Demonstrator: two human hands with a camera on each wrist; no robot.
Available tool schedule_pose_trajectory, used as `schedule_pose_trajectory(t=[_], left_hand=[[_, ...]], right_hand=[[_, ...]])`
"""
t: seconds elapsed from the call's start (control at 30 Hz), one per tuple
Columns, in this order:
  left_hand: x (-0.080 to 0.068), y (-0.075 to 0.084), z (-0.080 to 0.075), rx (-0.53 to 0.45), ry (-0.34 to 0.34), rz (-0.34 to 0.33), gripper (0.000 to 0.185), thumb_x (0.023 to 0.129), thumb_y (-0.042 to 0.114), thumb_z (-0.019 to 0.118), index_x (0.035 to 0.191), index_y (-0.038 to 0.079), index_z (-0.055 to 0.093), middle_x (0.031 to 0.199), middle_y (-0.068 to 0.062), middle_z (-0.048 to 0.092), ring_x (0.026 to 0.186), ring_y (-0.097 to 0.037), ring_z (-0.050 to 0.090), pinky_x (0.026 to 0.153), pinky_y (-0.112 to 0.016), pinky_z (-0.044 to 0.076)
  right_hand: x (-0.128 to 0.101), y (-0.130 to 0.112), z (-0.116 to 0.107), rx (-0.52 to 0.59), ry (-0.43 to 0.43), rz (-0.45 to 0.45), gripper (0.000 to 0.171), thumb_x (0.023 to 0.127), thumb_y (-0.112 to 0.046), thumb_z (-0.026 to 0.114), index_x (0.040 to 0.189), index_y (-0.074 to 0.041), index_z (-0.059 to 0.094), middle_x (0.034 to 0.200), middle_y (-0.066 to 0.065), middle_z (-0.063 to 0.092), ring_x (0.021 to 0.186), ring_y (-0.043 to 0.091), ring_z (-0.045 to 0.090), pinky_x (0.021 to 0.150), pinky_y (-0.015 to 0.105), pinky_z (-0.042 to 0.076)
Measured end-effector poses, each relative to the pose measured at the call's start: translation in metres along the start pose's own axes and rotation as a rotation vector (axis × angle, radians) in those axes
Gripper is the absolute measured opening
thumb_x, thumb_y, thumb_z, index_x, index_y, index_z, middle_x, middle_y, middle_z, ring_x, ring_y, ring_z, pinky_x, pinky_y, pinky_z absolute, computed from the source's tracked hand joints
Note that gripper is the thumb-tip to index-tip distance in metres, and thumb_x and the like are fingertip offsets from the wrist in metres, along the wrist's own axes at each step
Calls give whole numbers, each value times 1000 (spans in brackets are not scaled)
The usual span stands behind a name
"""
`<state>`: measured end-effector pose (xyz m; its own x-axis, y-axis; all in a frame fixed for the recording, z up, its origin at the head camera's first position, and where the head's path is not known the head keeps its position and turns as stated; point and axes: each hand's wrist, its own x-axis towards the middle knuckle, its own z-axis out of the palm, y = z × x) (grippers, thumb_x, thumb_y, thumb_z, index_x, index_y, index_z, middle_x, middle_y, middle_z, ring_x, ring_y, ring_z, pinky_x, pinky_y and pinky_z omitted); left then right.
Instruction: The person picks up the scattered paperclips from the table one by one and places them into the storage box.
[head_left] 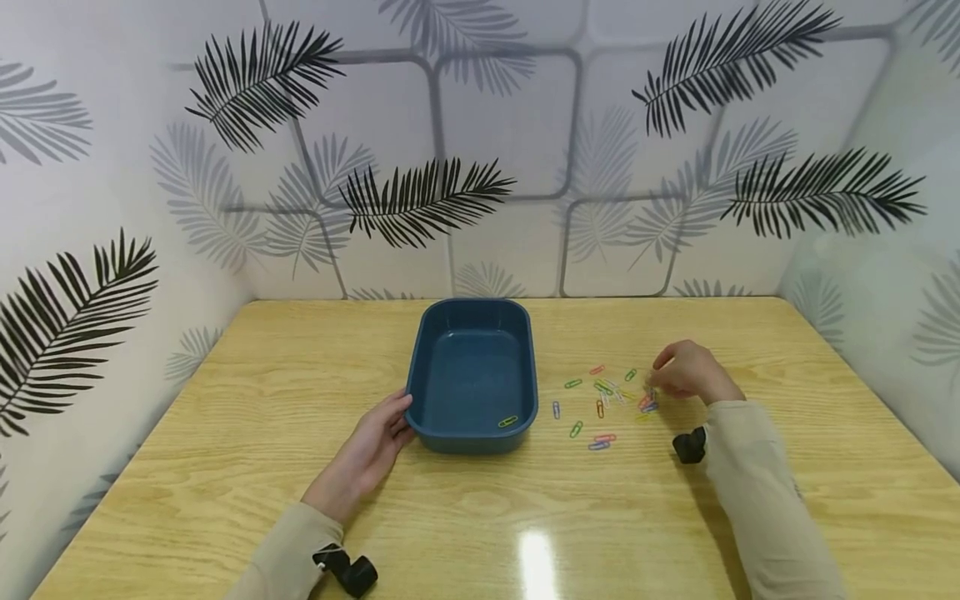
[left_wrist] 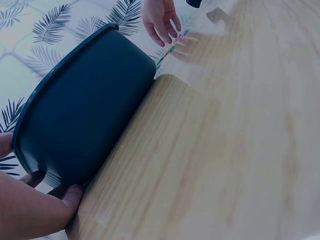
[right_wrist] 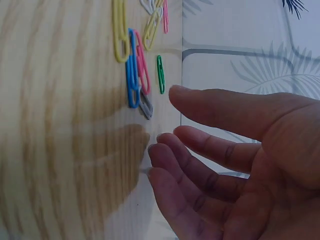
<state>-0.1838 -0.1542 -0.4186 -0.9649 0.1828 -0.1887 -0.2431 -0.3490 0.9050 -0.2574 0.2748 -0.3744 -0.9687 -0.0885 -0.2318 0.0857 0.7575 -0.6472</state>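
Observation:
A dark blue plastic tray [head_left: 472, 443] stands on the table, with one yellow paper clip [head_left: 507, 422] in its front right corner. My left hand [head_left: 372, 446] holds the tray at its front left corner, thumb at the rim and fingers against the outer side and lower edge. To the right, my right hand [head_left: 693, 372] hovers low by the scattered paper clips. In the right wrist view its thumb [right_wrist: 215, 112] and loosely bent fingers are apart with nothing between them. Closest to the fingertips lie a blue clip [right_wrist: 132, 75], a pink clip [right_wrist: 142, 65], a grey clip [right_wrist: 145, 106] and a green clip [right_wrist: 160, 75].
Several more coloured paper clips lie between the tray and my right hand, among them an orange clip [head_left: 600, 409] and a green clip [head_left: 576, 429]. The wooden table [head_left: 300, 358] meets a leaf-patterned wall [head_left: 510, 250] at the back.

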Motion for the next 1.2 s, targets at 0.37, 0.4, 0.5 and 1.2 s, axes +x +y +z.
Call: schedule_pose_trajectory(t=[0.37,0.4,0.5,1.2], left_hand=[[-1,0,1,0,-1,4,51,103,14,40,147,-7,26,135,-15,45,120,-22,42,105,-33,32],[-1,0,1,0,-3,5,51,103,14,40,147,-7,26,137,-16,44,121,-22,42,105,-34,32],[0,0,1,5,-8,7,51,103,14,40,147,-7,25,141,-19,40,123,-23,40,105,-33,32],[-2,0,-2,-9,-13,-7,51,103,14,38,148,-6,24,143,-20,36,124,-25,38,108,-35,29]], right_hand=[[5,6,6,-101,16,-46,24,78,-6,76,92,9,62,65,4,60,54,12,53,52,26,46],[5,6,7,-95,19,-43,24,77,-5,76,92,9,62,65,4,61,54,12,54,52,26,46],[5,6,7,-90,22,-50,20,76,-2,75,88,8,63,65,2,61,54,12,54,52,26,46],[4,2,6,-23,-18,-106,14,85,-1,58,91,11,61,74,8,58,59,15,47,55,29,43]])
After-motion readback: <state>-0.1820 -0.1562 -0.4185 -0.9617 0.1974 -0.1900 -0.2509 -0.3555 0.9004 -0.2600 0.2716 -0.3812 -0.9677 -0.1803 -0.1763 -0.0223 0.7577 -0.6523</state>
